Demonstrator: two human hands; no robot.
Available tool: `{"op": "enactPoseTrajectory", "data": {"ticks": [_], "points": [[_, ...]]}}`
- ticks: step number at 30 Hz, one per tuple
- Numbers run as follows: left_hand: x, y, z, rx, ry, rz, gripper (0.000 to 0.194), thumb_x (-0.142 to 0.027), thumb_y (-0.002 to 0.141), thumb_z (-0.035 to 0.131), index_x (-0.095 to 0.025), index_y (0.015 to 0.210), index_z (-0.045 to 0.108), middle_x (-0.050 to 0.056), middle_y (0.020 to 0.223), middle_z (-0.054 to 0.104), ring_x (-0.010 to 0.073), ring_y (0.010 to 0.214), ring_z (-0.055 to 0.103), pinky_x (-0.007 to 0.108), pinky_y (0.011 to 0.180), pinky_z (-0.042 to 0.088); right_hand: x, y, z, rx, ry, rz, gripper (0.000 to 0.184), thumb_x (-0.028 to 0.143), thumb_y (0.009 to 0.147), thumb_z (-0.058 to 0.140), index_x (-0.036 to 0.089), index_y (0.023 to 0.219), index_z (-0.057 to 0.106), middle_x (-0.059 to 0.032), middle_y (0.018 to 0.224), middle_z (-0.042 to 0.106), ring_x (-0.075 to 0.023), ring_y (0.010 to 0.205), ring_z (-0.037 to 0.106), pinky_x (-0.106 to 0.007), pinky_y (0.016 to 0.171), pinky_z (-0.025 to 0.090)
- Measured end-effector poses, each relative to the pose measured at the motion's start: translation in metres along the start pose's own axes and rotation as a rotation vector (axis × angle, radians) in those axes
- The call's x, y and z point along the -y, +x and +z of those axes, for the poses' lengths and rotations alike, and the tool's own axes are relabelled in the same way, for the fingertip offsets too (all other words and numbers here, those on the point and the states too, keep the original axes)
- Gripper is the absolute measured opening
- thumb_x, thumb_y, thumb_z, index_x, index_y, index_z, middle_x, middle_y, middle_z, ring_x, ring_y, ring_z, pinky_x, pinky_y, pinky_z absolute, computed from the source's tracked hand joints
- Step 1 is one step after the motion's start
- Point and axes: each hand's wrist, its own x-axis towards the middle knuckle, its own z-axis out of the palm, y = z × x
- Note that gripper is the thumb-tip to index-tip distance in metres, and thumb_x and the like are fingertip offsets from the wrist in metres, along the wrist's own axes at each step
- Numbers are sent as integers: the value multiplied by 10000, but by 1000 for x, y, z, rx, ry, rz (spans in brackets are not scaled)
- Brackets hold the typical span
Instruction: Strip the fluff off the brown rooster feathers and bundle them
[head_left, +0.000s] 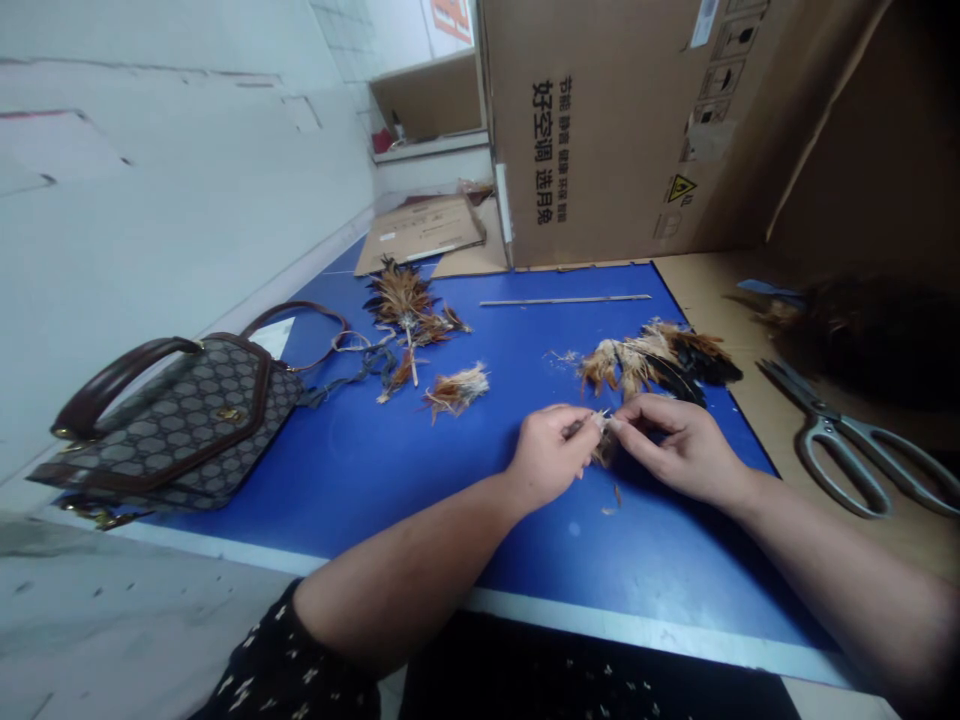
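Over the blue mat (450,470), my left hand (551,450) pinches a small feather tuft (602,452), its pale quill ends pointing up. Close against it, my right hand (679,445) has thumb and forefinger pressed together at the quill tips. Just beyond the hands lies a loose pile of brown, cream and black feathers (649,358). Further left are a small feather bunch (457,388) and a feather bundle (403,300) fixed to a thin pale stick. Small bits of feather (613,500) lie below my hands.
A patterned handbag (217,415) with brown trim stands at left. Scissors (847,440) rest on cardboard at right, near a dark feather heap (885,330). A thin rod (566,300) lies at the mat's far side. A large cardboard box (622,130) stands behind.
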Motion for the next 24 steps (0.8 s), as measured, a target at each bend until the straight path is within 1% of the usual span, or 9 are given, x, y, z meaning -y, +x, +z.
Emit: {"op": "enactPoseTrajectory", "data": {"ticks": [2,5,8,11,15,17,20,22,24], "points": [[-1,0,1,-14,-25,-36,333,-448,953,684,-143,822,717,-31,577,566,67,440,500,197,447,422,0,0,0,-14,2,0,248,377,1040,626,219,860,691,-29,741,692,-162,653,599,-287,617,509],[-3,2,1,-32,-80,-87,321,-455,926,707,-147,836,702,-41,558,566,69,420,489,197,429,407,0,0,1,-24,9,-4,241,378,1044,619,223,871,686,-34,755,695,-170,671,608,-294,623,507],[-4,5,0,-62,-116,-122,323,-462,916,712,-153,824,683,-51,535,553,68,410,480,194,423,396,-1,-1,1,-14,15,25,247,380,1048,614,221,869,672,-33,750,693,-168,664,610,-292,620,504],[-4,6,-2,-52,-108,-108,341,-469,923,706,-150,806,680,-45,542,560,68,420,490,198,441,412,-3,-1,1,-28,21,63,252,395,1045,619,219,869,656,-21,734,685,-159,637,603,-283,611,500],[-2,5,-3,-25,-104,-81,336,-472,929,708,-139,889,721,-34,577,587,75,446,517,206,461,430,-3,0,0,-37,27,67,253,400,1037,627,215,867,650,-21,729,688,-162,629,607,-286,607,501],[-1,5,-3,-41,-120,-79,331,-467,933,708,-141,874,707,-38,568,577,73,446,509,206,466,426,-2,-1,-1,-21,40,72,258,394,1038,624,213,856,651,-26,728,697,-165,633,617,-289,617,507],[-1,5,-3,-62,-168,-71,338,-470,947,691,-148,844,675,-43,564,566,66,448,491,201,472,417,0,-1,-1,41,69,82,259,375,1041,621,208,846,657,-34,742,714,-163,641,624,-285,623,509],[-1,4,-2,-49,-211,-65,345,-473,954,683,-148,840,663,-45,570,561,61,451,480,198,474,411,0,-1,-1,63,70,75,251,358,1042,621,203,849,664,-31,739,705,-154,633,605,-277,614,499],[-1,3,1,-19,-242,-70,335,-467,950,692,-143,868,673,-46,578,561,61,451,479,198,473,413,-1,-1,0,53,63,63,240,343,1041,622,199,856,672,-25,736,690,-146,629,586,-270,608,489]]}}
